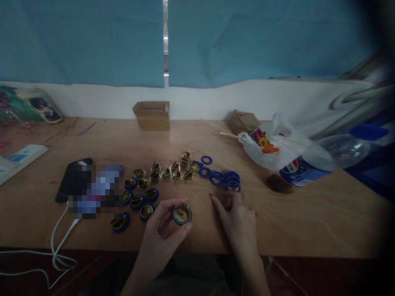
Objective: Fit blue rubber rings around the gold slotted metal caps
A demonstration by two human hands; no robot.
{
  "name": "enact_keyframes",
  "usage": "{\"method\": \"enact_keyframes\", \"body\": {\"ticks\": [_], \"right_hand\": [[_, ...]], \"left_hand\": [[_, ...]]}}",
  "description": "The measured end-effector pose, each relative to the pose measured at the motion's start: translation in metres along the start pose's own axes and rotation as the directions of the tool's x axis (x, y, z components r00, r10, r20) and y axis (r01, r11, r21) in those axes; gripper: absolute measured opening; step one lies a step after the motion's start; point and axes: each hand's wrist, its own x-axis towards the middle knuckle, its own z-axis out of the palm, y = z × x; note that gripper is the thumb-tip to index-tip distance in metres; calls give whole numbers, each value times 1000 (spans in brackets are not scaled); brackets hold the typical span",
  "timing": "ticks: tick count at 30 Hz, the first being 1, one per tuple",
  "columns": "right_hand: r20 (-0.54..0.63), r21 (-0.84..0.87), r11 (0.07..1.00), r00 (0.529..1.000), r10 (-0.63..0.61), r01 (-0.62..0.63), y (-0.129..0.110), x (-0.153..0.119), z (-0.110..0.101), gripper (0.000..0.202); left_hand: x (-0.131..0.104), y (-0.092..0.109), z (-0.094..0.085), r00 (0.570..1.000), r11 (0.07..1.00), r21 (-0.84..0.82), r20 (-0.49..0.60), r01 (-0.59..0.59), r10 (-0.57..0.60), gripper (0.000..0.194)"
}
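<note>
My left hand (163, 230) is closed on a round brass-coloured metal fitting (182, 214), pinched at its edge between thumb and fingers with its hollow opening facing up. Just below the pile of flat blue rings (233, 181) is my right hand (237, 220), thumb apart from the partly curled fingers; nothing shows in its grasp. Several similar brass fittings (175, 176) stand in a cluster on the wooden table. Nearer to my left hand, several fittings with blue rings round them (137, 201) lie together. A loose blue ring (206, 160) lies beyond the pile.
At left lie a dark phone (74, 179), a blurred-out device, white cables (57, 242) and a power strip (23, 162). A small cardboard box (153, 116) stands at the back. On the right are a plastic bag (277, 144) and a tipped bottle (314, 164).
</note>
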Motion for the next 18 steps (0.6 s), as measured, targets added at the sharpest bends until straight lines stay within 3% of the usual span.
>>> {"method": "enact_keyframes", "body": {"ticks": [18], "right_hand": [[22,77,995,998,-63,61,5,4,4,40]], "left_hand": [[-1,-1,-3,1000,1000,6,-19,15,-15,28]]}}
